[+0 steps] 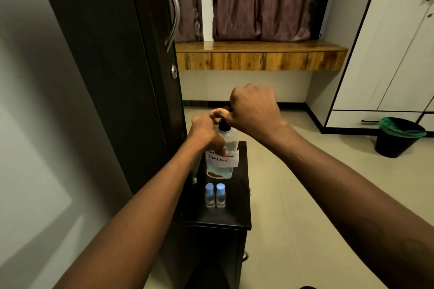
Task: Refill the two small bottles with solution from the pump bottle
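Both hands work at the black pump top of the clear plastic pump bottle (222,155) on the small dark wooden cabinet (242,206).

The left hand (206,131) wraps the bottle's shoulder, fingers clamped around it just above its handwritten white paper label (222,158); the right hand (253,110) is closed in a fist over the pump head, thumb side down, though the exact hold on the pump is hidden beneath it. The two small clear bottles with pale blue caps (215,196) stand upright side by side just in front of the pump bottle, nearer the person, caps on. Judging from this, the pump is being unscrewed or unlocked. The tall bottle is narrow-based and near the cabinet's back edge; a hard twist could tip it or knock it into the small bottles, and a top coming free suddenly could spill solution.
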The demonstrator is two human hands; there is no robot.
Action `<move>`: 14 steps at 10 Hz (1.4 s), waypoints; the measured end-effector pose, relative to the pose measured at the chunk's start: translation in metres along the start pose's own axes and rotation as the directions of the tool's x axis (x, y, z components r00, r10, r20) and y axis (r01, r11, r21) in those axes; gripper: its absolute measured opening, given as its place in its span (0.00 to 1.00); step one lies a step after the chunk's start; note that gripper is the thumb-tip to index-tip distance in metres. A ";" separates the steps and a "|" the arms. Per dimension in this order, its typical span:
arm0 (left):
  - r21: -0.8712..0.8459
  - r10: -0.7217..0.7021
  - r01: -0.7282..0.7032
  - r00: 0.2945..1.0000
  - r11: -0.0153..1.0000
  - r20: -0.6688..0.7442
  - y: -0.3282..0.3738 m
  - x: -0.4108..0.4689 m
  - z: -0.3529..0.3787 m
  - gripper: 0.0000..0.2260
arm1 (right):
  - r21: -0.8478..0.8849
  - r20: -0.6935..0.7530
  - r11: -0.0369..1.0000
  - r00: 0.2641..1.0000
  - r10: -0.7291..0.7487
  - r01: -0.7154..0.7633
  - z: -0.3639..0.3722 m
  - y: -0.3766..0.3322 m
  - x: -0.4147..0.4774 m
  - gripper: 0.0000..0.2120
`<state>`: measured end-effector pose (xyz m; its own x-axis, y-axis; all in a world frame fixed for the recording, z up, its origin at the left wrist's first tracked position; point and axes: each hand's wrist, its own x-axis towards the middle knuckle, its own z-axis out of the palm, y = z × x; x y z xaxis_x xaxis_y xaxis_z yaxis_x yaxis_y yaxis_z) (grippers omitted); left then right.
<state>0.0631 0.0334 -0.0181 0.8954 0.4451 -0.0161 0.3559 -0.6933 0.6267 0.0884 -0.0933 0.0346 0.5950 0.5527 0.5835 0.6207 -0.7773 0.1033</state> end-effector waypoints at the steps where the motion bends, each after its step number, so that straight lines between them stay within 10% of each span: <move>1: 0.031 -0.050 0.049 0.998 0.998 0.024 -0.005 0.002 0.008 0.41 | 0.019 0.039 0.999 0.999 0.025 -0.026 0.009 -0.008 -0.003 0.27; 9: 0.194 -0.267 0.232 0.948 0.953 0.176 -0.024 0.020 0.029 0.33 | 0.248 0.122 0.952 0.981 0.153 -0.180 0.056 -0.017 -0.018 0.26; 14: 0.141 0.118 -0.102 0.986 0.985 -0.114 0.006 -0.023 -0.032 0.29 | 0.329 0.051 0.927 0.983 0.175 -0.182 0.033 0.024 -0.039 0.36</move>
